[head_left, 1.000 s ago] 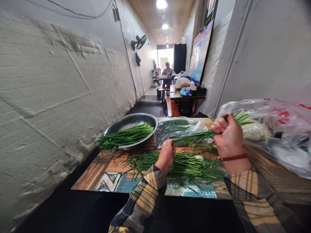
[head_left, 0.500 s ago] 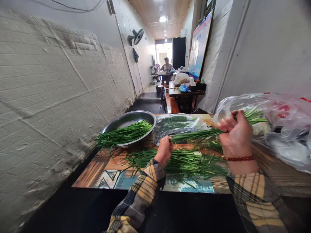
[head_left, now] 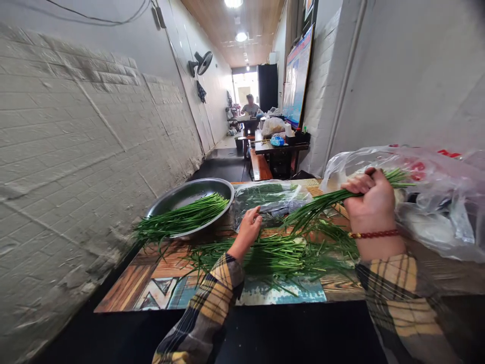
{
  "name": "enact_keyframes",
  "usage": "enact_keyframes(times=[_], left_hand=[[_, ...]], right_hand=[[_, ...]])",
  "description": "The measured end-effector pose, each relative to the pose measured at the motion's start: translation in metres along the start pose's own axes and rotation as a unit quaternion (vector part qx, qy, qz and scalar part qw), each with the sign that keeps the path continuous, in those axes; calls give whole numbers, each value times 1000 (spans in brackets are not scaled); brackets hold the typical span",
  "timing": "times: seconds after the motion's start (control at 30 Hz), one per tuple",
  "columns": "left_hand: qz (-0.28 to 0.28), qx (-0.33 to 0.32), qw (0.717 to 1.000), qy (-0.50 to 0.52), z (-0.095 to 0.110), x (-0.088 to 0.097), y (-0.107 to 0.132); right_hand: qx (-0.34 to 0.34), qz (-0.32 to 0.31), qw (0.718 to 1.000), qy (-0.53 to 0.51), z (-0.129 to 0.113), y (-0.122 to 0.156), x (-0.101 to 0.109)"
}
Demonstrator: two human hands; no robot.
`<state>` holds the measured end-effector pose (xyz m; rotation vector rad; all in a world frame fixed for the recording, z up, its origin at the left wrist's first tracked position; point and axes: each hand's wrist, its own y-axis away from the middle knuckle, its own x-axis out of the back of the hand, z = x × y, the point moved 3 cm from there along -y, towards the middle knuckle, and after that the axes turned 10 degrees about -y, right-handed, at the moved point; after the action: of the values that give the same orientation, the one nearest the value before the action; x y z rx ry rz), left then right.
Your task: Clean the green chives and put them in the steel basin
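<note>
A bunch of garlic chives (head_left: 320,203) is wrapped in my right hand (head_left: 371,194), pale stem ends sticking out to the right and green leaves drooping to the left. My left hand (head_left: 248,230) hovers above the table, its fingers loosely apart with nothing between them, a short way from the drooping leaf tips. Beneath it lies a loose pile of chives (head_left: 280,255), partly hidden by my forearm. To the left, a wide steel bowl (head_left: 170,194) holds more chives (head_left: 189,215), their leaves hanging over its rim.
Behind the pile lies a clear plastic bag (head_left: 265,194) with greens inside. Crumpled white plastic bags (head_left: 435,222) fill the right of the patterned tabletop (head_left: 121,288). A brick wall (head_left: 68,151) runs along the left. Farther off, a person (head_left: 250,107) sits behind tables.
My left hand has let go of the chive leaves and its fingers have loosened. The leaves now droop from my right hand, which still grips the bunch. The view has shifted slightly right.
</note>
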<state>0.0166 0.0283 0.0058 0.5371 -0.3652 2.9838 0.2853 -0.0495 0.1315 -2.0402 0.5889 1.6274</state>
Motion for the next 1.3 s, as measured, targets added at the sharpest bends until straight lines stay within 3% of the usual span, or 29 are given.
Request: enact_keyframes(times=[0.1,0.27,0.43,0.53,0.6,0.73,0.93,1.1,1.3], left_hand=[[-71,9,989,132,7,-6,10],[-180,75,917,347,28,-27,31],[-305,133,826,455,32,-47,59],[-316,163,803,479,20,-43,75],[-300,172,817,461,10,-35,84],[-271,163,875,366,0,-20,95],[-212,169,931,245,-4,-15,97],[-94,215,927,294,-9,-16,83],[-2,181,934,309,-13,2,59]], right_hand=[[-24,-5,1000,-6,14,4,-3],[-64,0,998,-16,41,12,-8],[-77,4,997,-6,54,12,-7],[-68,10,998,3,50,9,-2],[-64,16,998,9,48,7,1],[-58,18,998,26,48,8,2],[-62,7,997,48,53,15,-6],[-81,-2,995,56,59,25,-5],[-70,-23,997,36,47,26,-12]])
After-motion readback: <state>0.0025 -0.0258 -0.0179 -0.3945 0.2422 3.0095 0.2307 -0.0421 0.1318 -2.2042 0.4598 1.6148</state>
